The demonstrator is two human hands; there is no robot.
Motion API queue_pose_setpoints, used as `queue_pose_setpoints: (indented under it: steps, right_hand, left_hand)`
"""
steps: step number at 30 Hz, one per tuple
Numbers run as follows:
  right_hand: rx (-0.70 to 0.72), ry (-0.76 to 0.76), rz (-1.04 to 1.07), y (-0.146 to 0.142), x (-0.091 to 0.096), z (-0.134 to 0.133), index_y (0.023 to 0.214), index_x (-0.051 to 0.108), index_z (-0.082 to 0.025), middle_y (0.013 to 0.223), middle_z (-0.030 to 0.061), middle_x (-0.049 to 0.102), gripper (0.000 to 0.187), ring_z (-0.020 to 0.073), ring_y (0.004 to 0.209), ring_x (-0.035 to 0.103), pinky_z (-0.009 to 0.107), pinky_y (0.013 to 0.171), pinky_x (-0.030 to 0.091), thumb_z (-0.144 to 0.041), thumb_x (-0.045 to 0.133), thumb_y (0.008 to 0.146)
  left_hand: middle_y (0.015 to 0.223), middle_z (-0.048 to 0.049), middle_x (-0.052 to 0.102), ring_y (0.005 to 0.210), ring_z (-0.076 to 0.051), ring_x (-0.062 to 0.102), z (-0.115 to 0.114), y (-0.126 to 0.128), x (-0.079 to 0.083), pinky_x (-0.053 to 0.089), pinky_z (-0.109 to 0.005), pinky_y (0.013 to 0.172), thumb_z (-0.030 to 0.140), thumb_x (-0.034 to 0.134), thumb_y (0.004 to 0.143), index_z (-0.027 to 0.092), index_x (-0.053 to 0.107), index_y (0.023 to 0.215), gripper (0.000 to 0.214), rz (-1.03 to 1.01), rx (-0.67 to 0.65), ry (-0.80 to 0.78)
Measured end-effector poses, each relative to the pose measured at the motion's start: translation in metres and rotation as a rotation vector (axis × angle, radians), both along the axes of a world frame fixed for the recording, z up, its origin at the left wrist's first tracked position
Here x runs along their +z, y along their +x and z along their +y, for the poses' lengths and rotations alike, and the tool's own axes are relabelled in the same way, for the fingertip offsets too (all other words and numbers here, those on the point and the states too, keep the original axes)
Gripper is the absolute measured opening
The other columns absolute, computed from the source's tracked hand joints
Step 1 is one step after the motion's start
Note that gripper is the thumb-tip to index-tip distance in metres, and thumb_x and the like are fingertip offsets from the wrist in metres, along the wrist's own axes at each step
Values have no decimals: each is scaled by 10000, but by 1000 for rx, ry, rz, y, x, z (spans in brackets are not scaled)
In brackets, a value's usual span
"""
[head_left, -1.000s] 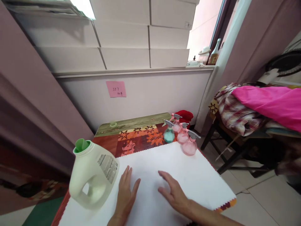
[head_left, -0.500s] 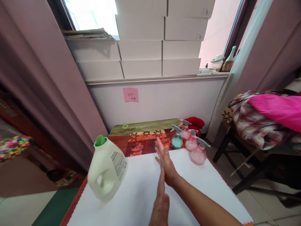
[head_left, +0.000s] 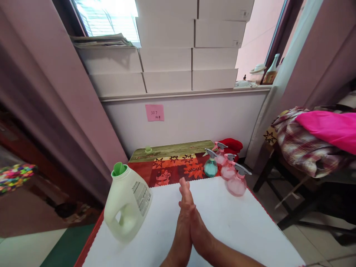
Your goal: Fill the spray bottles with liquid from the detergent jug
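My left hand (head_left: 182,222) and my right hand (head_left: 199,230) are pressed palm to palm above the white sheet (head_left: 233,222) on the table. Their fingers are stretched out and point away from me; no object shows between them. On the left stands a pale green detergent jug (head_left: 126,207) with a handle, and a green spout (head_left: 119,168) fills its mouth. Toward the back right are a teal spray bottle (head_left: 210,167) and several pink spray bottles (head_left: 237,184) with grey triggers.
A small green cap (head_left: 148,150) rests at the table's far edge. White boxes (head_left: 167,59) are stacked on the sill behind, above a pink note (head_left: 154,112). Plaid and pink clothes (head_left: 297,141) lie on a stool at the right. Colourful pieces (head_left: 16,178) are at far left.
Both hands have drawn nearer to me and lower. My left hand has slid forward along the right one, so the palms now line up. The bottles and jug stay in place.
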State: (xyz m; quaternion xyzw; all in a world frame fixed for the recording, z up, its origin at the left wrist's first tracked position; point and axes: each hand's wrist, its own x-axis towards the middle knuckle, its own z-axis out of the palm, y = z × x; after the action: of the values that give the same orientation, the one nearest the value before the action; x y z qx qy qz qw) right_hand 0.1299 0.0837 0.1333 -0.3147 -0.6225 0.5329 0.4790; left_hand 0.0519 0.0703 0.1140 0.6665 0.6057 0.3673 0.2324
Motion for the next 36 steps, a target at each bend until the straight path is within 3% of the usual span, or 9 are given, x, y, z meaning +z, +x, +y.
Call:
queue_pose_setpoints:
  steps: [5, 8, 13, 17, 26, 30, 32, 34, 36]
  right_hand:
    - [-275, 335, -232, 5, -13, 33, 1664, 110, -345, 1757, 16, 71, 729, 320, 1615, 71, 615, 1283, 156, -619, 344, 1031]
    - [-386, 485, -520, 22, -44, 56, 1656, 176, -339, 1731, 66, 209, 680, 331, 1600, 168, 647, 1275, 139, -478, 442, 1046]
    - [-280, 384, -894, 67, -127, 63, 1646, 261, -242, 1684, 160, 307, 798, 391, 1573, 230, 682, 1252, 152, -588, 536, 982]
    - [-108, 341, -1048, 102, -159, 52, 1639, 265, -318, 1712, 101, 214, 818, 398, 1586, 168, 691, 1249, 110, -680, 519, 951]
    - [33, 346, -1205, 179, -149, 43, 1638, 162, -358, 1708, 58, 199, 777, 341, 1587, 201, 661, 1262, 129, -644, 467, 982]
    - [-29, 265, -1200, 202, -134, 32, 1593, 396, -307, 1665, 117, 333, 782, 393, 1559, 269, 700, 1250, 102, -637, 588, 911]
    - [-136, 164, -1043, 185, -116, 29, 1478, 584, -255, 1599, 179, 450, 761, 438, 1521, 340, 701, 1247, 129, -637, 692, 828]
    - [-173, -25, -685, 150, -98, 30, 1404, 636, -277, 1532, 163, 550, 669, 397, 1442, 482, 623, 1208, 340, -649, 670, 848]
    - [-11, -454, -205, 108, -87, 35, 1323, 655, -261, 1339, 160, 695, 569, 324, 1178, 700, 522, 1002, 569, -667, 502, 955]
  left_hand:
    - [1676, -77, 351, 1561, -267, 284, 11, -23, -5, 333, -497, 1233, 447, 276, 1060, 253, 359, 1613, 592, 12, 138, 140]
    - [1618, -131, 445, 1524, -277, 366, 23, -55, -39, 313, -545, 1230, 424, 368, 1043, 206, 349, 1607, 605, 208, 181, 203]
    - [1642, -169, 387, 1543, -348, 307, 19, -100, -119, 274, -623, 1213, 439, 453, 993, 182, 387, 1595, 658, 592, 160, 25]
    - [1667, -119, 344, 1550, -340, 295, 9, -116, -142, 236, -613, 1222, 482, 454, 993, 257, 411, 1586, 636, 727, 161, -18]
    - [1669, -143, 324, 1543, -351, 309, 5, -118, -140, 226, -607, 1225, 579, 476, 967, 228, 417, 1582, 711, 757, 238, 5]
    - [1669, -158, 320, 1542, -356, 310, 5, -118, -140, 219, -614, 1224, 575, 470, 969, 210, 425, 1578, 712, 762, 226, 1]
    - [1669, -162, 318, 1545, -354, 302, 5, -118, -139, 212, -615, 1226, 570, 460, 975, 204, 426, 1577, 706, 765, 214, 1]
    - [1672, -162, 312, 1550, -350, 291, 4, -117, -138, 208, -616, 1227, 564, 449, 983, 205, 412, 1584, 700, 766, 202, 6]
    - [1670, -166, 316, 1549, -353, 293, 5, -117, -137, 216, -621, 1222, 561, 443, 989, 206, 402, 1589, 698, 768, 193, 10]
